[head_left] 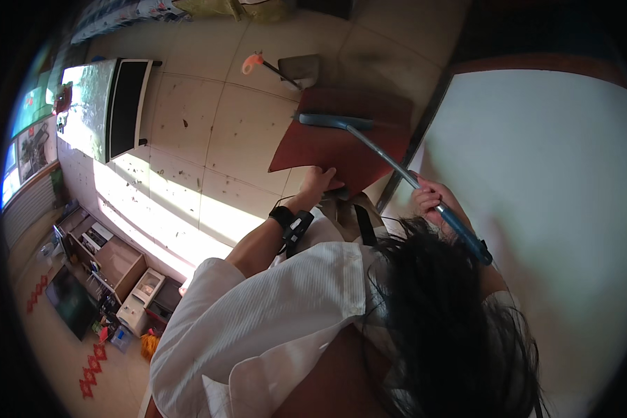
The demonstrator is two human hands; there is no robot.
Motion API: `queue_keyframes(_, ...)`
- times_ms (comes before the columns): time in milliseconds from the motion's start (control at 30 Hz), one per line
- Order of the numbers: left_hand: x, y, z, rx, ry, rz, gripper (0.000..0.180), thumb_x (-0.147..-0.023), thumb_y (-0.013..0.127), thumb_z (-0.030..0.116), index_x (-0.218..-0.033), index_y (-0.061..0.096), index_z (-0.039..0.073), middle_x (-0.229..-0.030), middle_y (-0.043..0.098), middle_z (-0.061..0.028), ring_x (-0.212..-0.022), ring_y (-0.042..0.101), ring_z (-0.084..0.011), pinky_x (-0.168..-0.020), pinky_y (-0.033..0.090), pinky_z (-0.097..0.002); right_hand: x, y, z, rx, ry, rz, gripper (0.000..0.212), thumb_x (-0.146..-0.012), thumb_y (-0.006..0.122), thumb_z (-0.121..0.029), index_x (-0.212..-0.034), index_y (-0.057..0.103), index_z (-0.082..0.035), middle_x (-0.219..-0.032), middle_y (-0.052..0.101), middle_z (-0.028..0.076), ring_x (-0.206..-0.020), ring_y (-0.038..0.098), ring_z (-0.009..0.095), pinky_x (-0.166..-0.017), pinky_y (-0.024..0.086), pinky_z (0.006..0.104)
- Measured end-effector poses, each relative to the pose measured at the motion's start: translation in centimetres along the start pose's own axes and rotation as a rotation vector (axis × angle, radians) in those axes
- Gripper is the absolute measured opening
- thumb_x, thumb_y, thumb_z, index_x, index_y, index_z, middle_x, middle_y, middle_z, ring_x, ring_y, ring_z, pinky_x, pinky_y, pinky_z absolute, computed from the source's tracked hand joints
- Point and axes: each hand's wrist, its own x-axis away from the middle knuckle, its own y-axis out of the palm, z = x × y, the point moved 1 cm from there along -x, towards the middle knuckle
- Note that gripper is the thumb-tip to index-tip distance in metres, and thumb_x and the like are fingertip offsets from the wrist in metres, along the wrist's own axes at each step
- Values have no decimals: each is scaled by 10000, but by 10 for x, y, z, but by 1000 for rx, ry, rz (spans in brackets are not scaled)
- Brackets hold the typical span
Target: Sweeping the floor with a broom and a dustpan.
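Note:
My left hand (318, 185) is closed at the near edge of a dark red mat (369, 157), with a black band and a small device on that wrist. The mat's near left corner looks raised off the tiles. In my right hand (435, 198) is the handle of a broom (390, 159), its fingers wrapped round the metal pole close to the blue grip. The broom's blue head (336, 121) lies across the mat; its bristles cannot be made out. Just beyond the mat stands a grey dustpan (299, 71) with a dark stick and an orange handle end (253, 63).
A large white surface (536, 160) with a dark edge rises close on my right. Dark specks lie scattered on the tiled floor (181, 122), which has a bright sunlit strip. At left are a glass-topped table (90, 104) and a cabinet (115, 258) with a screen (73, 299).

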Motion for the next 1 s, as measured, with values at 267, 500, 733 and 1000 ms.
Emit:
queue_keyframes(267,10,10,12,6,20,-42,311,-844,516,195,-848,511,-116,-714,616,-144,-634,648,-213,-462,469,-279,-83,-28,-82,-507,-88,-186,190,-828,506,-14,-707,363,-42,-619,407,20,-480,432,63,-421,387,173)
queue_keyframes(500,18,13,28,130,-11,-28,302,-846,515,186,-882,515,-114,-757,620,-148,-650,647,-218,-482,480,-290,-47,-19,5,-185,-197,-107,83,-858,512,-84,-924,462,-87,-659,380,-13,-481,372,26,-416,332,147)
queue_keyframes(733,29,25,58,184,-81,-54,258,-863,498,120,-932,503,-129,-836,583,-160,-725,628,-235,-629,536,-269,-85,-42,-23,-487,-128,-261,184,-822,529,-24,-735,367,-36,-626,396,8,-467,402,50,-431,373,163)
queue_keyframes(1000,8,24,38,369,-143,-95,228,-854,497,83,-945,478,-125,-953,530,-189,-794,605,-261,-681,559,-290,-65,8,-18,-182,-362,-217,209,-857,534,-125,-742,365,-83,-654,411,-15,-526,403,27,-465,363,144)
